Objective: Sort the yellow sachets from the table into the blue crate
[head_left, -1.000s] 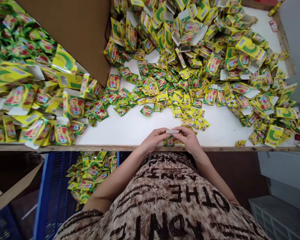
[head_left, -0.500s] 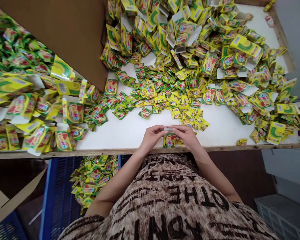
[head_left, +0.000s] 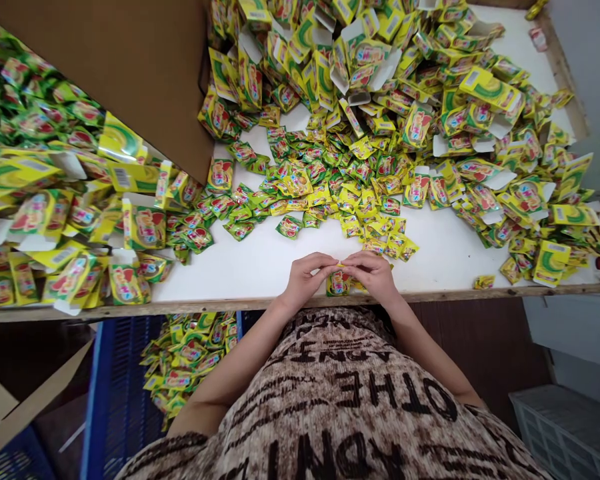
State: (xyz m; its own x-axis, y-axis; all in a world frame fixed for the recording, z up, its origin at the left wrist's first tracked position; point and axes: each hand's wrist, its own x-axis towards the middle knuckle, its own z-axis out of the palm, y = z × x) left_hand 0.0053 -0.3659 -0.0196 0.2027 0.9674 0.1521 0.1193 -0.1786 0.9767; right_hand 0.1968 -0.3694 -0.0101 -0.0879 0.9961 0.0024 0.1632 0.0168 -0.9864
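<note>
A small yellow and green printed carton (head_left: 337,283) stands at the table's near edge, between my two hands. My left hand (head_left: 307,275) pinches its top from the left, thumb and fingers at the upper edge. From the other side my right hand (head_left: 370,272) grips the same top edge, its fingertips almost meeting those of the left. The fingers cover the carton's flap. Part of a yellow packet shows beside the carton, partly under my right hand. Just beyond my hands lie small yellow candy packets (head_left: 399,245) and green ones (head_left: 289,227).
Open cartons (head_left: 365,57) are heaped at the back and right of the white table (head_left: 230,270). A brown cardboard box (head_left: 130,73) stands at back left, with more cartons (head_left: 143,223) around it. Below the wooden edge, a blue crate (head_left: 115,393) holds filled cartons (head_left: 185,360).
The pale flap that stood up at the carton's top is no longer visible. My fingertips have come closer together over the top edge.
</note>
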